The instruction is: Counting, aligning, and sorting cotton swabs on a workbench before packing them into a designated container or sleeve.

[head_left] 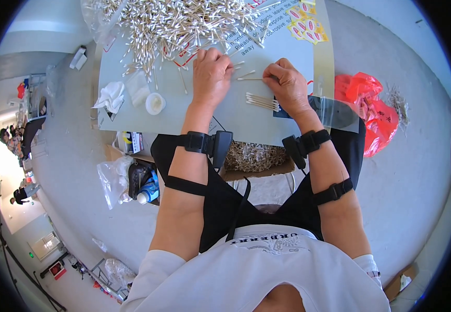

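A loose heap of cotton swabs (178,26) covers the far part of the grey-blue tabletop. My left hand (212,73) is closed at the near edge of the heap, fingertips curled down toward the table. A few swab tips show just right of it; whether its fingers hold any is hidden. My right hand (287,83) pinches the end of one cotton swab (250,79), which points left toward my other hand. Below that hand, a neat row of several swabs (261,102) lies side by side, their right ends on a dark blue patch (284,110).
On the table's left are a crumpled white tissue (111,96) and a small white round tub (155,103). Yellow-and-white packets (308,28) lie far right. A box of swabs (256,157) sits below the near edge; a red plastic bag (374,112) lies right of the table.
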Demonstrator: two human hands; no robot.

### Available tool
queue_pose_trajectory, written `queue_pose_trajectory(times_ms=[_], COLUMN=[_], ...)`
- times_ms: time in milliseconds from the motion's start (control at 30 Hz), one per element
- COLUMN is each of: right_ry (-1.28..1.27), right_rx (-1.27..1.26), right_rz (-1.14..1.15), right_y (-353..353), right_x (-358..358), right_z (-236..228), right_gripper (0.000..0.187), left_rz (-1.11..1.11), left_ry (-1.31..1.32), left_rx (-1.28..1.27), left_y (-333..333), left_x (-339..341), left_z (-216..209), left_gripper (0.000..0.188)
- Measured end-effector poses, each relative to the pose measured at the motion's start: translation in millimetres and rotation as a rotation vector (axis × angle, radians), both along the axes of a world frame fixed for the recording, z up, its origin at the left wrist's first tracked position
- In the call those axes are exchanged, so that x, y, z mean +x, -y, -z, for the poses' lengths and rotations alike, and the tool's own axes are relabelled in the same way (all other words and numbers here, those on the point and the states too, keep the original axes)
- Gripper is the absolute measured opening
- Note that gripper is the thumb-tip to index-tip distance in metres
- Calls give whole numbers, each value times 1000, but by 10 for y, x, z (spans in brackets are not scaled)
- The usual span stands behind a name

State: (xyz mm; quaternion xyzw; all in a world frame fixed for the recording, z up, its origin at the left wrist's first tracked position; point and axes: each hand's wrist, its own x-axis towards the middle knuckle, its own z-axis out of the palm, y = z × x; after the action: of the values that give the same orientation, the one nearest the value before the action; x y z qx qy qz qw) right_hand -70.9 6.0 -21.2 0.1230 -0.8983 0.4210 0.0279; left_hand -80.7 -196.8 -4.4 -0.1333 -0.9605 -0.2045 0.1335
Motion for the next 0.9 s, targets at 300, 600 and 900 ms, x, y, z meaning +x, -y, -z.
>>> queue_pose_trajectory(times_ms=[300,600,900], right_ry=[7,5,-34], right_rx=[-31,-37,-22], right_rz=[3,25,27], right_y=[-22,-4,-3], right_x=[-3,-4,-2], right_z=[8,42,27], right_gripper=[1,3,2], left_rz=[-132,-46,-185], left_ry=[8,28,-87], left_rx=[-9,39,111], left_y=[-26,-326,-84], left_x=[75,98,45], left_z=[46,74,102], left_gripper=[12,9,13])
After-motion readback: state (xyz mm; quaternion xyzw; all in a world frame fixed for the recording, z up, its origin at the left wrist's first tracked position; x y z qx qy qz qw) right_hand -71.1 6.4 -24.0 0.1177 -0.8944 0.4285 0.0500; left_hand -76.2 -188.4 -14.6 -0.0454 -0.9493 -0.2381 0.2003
